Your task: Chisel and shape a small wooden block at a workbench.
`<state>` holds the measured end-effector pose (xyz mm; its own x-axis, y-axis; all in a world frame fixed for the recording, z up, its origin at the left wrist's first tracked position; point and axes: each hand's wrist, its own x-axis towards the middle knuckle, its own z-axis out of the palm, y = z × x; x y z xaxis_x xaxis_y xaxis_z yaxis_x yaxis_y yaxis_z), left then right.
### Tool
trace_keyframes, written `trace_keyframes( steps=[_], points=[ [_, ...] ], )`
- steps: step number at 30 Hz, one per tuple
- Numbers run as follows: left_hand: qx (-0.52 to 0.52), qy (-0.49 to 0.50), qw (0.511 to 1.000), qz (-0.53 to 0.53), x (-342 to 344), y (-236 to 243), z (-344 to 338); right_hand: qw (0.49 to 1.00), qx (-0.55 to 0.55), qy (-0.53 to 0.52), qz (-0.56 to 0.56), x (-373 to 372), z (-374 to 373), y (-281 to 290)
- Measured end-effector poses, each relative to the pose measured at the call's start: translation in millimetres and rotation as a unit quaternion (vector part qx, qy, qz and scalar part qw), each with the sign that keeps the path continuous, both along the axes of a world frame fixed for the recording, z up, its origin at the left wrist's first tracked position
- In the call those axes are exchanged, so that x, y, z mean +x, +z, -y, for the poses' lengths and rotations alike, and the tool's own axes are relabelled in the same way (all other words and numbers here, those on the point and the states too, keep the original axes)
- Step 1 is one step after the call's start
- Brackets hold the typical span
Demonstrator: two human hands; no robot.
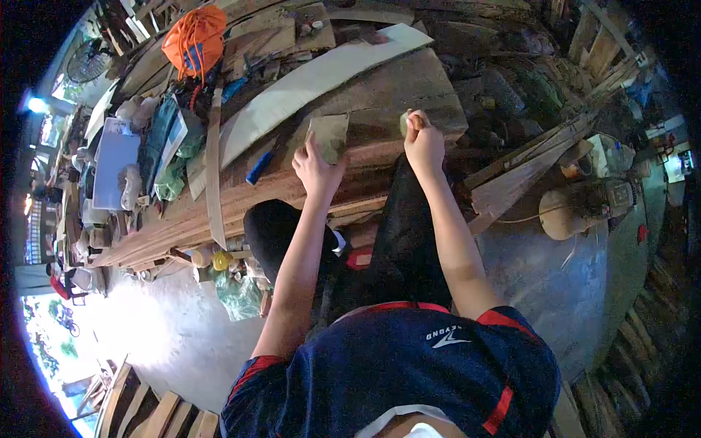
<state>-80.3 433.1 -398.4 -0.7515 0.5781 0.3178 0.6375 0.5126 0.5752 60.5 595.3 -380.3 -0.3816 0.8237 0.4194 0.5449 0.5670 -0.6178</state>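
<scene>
My left hand (318,172) is at the lower edge of a thin, flat, grey-brown rectangular piece (332,137). Its index finger points up along the piece's left side, and the other fingers are bent at the bottom. To the right, my right hand (425,148) is closed, with a small pale thing (405,123) showing at the fingertips; its kind is too small to make out. Both hands are over the near side of a thick wooden workbench (398,91). Left of my left hand lies a blue-handled tool (259,167).
A long curved pale board (292,87) lies across the bench. At the far left are an orange drawstring bag (194,40), a narrow wood strip (214,168) and a whitish plastic panel (115,164). A rounded beige machine (573,212) stands on the floor to the right, near leaning planks (526,179).
</scene>
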Motion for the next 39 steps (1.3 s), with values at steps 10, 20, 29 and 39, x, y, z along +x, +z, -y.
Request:
trace_keyframes(
  steps=[10, 20, 29, 39],
  points=[
    [0.056, 0.126, 0.987, 0.079, -88.1, -95.8, -20.8, 0.999, -0.023, 0.0, -0.046, -22.8, 10.4, 9.7],
    [-0.198, -0.013, 0.967, -0.161, -65.2, -70.4, -29.3, 0.984, -0.167, -0.031, -0.057, -11.1, 13.7, 16.8],
    [0.091, -0.213, 0.936, 0.266, -79.4, -61.5, 3.9, 0.994, -0.093, -0.009, -0.057, -23.5, 13.9, 2.7],
    [-0.186, -0.017, 0.979, -0.075, -1.5, -18.8, -19.1, 0.996, -0.068, 0.033, 0.049, -5.2, 8.0, -3.4]
  ],
)
